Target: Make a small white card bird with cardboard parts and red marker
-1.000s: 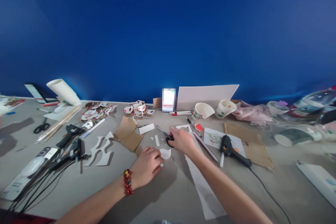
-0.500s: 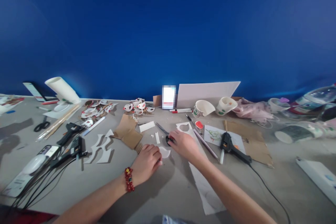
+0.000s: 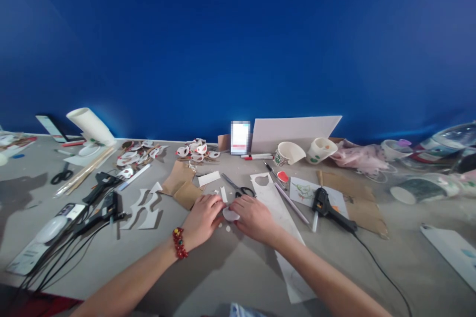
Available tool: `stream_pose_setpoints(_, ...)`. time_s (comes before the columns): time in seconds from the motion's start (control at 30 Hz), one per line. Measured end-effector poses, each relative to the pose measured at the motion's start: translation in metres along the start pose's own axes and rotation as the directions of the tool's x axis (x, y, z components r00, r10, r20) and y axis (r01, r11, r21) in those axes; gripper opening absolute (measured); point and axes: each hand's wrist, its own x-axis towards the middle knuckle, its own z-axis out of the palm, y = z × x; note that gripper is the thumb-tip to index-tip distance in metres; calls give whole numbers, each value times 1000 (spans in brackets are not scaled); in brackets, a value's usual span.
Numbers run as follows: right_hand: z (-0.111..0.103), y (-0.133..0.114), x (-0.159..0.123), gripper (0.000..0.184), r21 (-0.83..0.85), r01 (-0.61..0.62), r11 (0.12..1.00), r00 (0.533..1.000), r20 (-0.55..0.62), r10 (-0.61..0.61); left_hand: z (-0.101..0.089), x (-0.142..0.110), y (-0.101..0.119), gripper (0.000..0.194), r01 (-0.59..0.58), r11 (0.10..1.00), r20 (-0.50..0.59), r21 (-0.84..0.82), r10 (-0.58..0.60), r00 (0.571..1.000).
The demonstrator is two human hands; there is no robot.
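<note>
A small rounded white paper cutout (image 3: pixel 231 215) is between my two hands, low over the table. My right hand (image 3: pixel 256 218) pinches its right side with thumb and fingers. At the opposite edge my left hand (image 3: pixel 204 216) has its fingers curled together against the cutout, the fingertips partly hidden. Just beyond my right hand lie black-handled scissors (image 3: pixel 243 191), loose on the table. Tiny white scraps (image 3: pixel 228 229) are below the cutout, and a narrow white strip (image 3: pixel 223 194) is beyond it.
Brown cardboard pieces (image 3: pixel 188 193) and wavy white cutouts (image 3: pixel 148 210) lie left. A long white sheet (image 3: pixel 288 257) runs beside my right forearm. Glue guns (image 3: pixel 323 203) with cords rest on both sides. Paper cups (image 3: pixel 288 153), a lit phone (image 3: pixel 240 137) and painted bird cutouts (image 3: pixel 197 150) stand behind.
My right hand has let go of the scissors, leaving them on the table, and moved nearer to me onto the white cutout. My left hand has shifted slightly and its fingers now meet the cutout.
</note>
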Motion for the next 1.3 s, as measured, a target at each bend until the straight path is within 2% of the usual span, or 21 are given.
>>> stream_pose_setpoints(0.1,-4,0,1,25,12,24,1000,1000,1,-24,2,4,-3,28,-17,1000,41,-5,17,999)
stream_pose_setpoints(0.27,-15,1,-3,27,73,35,997,999,-17,-33,12,6,-5,23,-13,1000,31,-21,14,999)
stream_pose_setpoints(0.43,-15,13,-12,18,144,36,989,991,-132,-17,16,6,-9,26,-21,998,26,-65,22,999)
stream_pose_setpoints(0.53,-13,19,-20,15,207,6,978,980,-194,35,13,5,-11,27,-26,995,-35,-91,23,999)
stream_pose_setpoints(0.63,-14,23,-28,18,246,-60,967,973,-201,111,8,6,-13,15,-17,992,-132,-126,1,991)
stream_pose_setpoints(0.7,-15,24,-33,20,249,-105,963,969,-191,155,4,7,-15,21,9,992,-171,-124,-31,985)
stream_pose_setpoints(0.77,-16,23,-36,20,239,-144,960,966,-176,189,1,8,-18,24,34,994,-181,-104,-53,982)
stream_pose_setpoints(1.0,-11,20,-40,9,200,-136,970,964,-199,176,-1,17,-30,16,-70,992,-218,-109,45,975)
stream_pose_setpoints(1.13,-11,28,-47,10,203,-144,969,955,-227,189,-3,19,-35,19,-15,991,-254,-133,-19,967)
stream_pose_setpoints(1.3,-19,37,-57,12,240,-151,959,952,-226,206,-8,18,-41,24,101,980,-339,-174,-156,928)
